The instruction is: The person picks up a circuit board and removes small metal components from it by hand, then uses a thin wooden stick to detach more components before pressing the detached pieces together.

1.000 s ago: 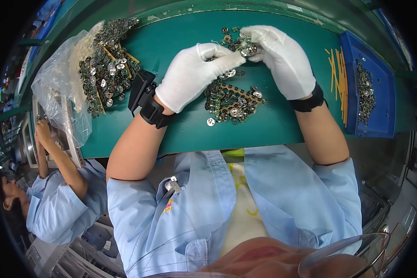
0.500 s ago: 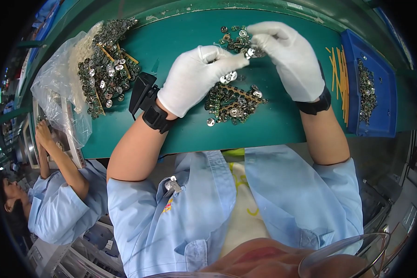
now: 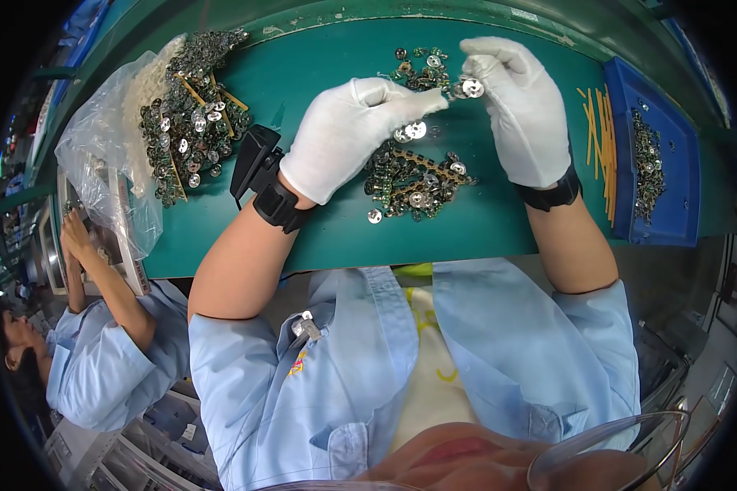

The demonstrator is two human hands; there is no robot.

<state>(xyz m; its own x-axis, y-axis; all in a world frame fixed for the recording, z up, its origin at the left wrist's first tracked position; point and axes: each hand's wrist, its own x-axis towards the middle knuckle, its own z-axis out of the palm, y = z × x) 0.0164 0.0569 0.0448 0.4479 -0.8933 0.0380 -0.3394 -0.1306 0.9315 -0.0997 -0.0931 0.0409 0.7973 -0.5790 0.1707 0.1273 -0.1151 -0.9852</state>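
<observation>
My left hand, in a white glove, is closed in a pinch above the middle of the green table. Shiny round metal discs show just under its fingers, seemingly on a strip it grips. To its right, my gloved right hand has thumb and fingertips closed on a small shiny metal disc with holes in it. Only a small gap lies between the two hands' fingertips. Beneath them lies a pile of similar discs mixed with brown strips. Another small heap of discs sits behind the fingertips.
A large heap of discs and strips lies at the left beside a clear plastic bag. Bare tan strips lie at the right, next to a blue tray holding loose parts. A co-worker sits at far left.
My right hand has drawn slightly right, away from the left fingertips, and the disc in its fingers now shows its face. My left hand has barely moved.
</observation>
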